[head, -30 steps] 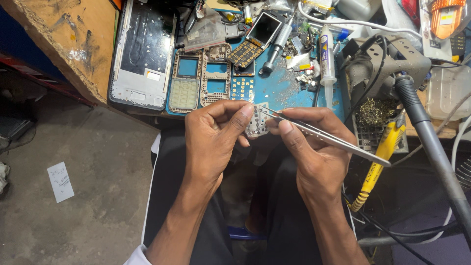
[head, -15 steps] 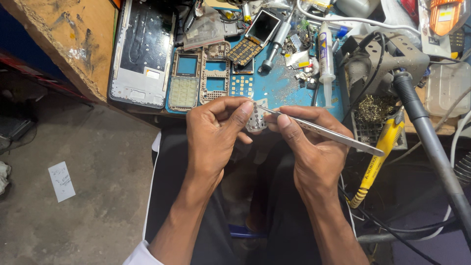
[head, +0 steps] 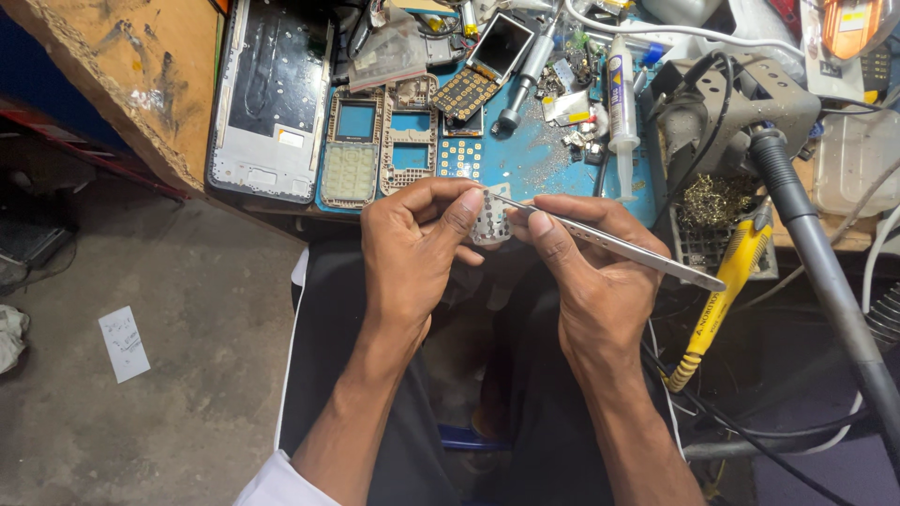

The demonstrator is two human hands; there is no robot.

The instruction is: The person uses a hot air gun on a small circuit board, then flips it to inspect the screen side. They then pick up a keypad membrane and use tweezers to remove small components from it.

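Left hand point(head: 412, 248): fingers curled in, thumb and forefinger pinched tight on a small pale keypad piece point(head: 490, 223), holding it up just off the near edge of the bench.
Right hand point(head: 591, 272): closed round a pair of metal tweezers point(head: 609, 245), gripped near the front end, the long handle running back and out to the right over the knuckles.
Tweezer tips: right at the top edge of the keypad piece, touching it or as good as; whether the tips are nipped onto anything is too small to tell.
Keypad piece: between the two hands, upright-ish, its dotted face toward the camera, above the person's lap.
Blue work mat point(head: 534, 159): just beyond the hands, littered with small parts and specks of solder.
Phone frames point(head: 380, 141): two bare keypad-phone shells side by side on the mat, blue showing through their screen windows.
Large phone back point(head: 272, 103): lying flat at the left of the mat, beside the wooden bench top point(head: 141, 66).
Syringe tube point(head: 619, 103): white, lying lengthwise on the mat, well up from the right hand.
Yellow-handled tool point(head: 717, 305): hanging at the right, near the right wrist, not touched.
Grey stand arm point(head: 816, 244): slanting down the right side, apart from both hands.
Floor: a white paper slip point(head: 124, 343) lying at the left.
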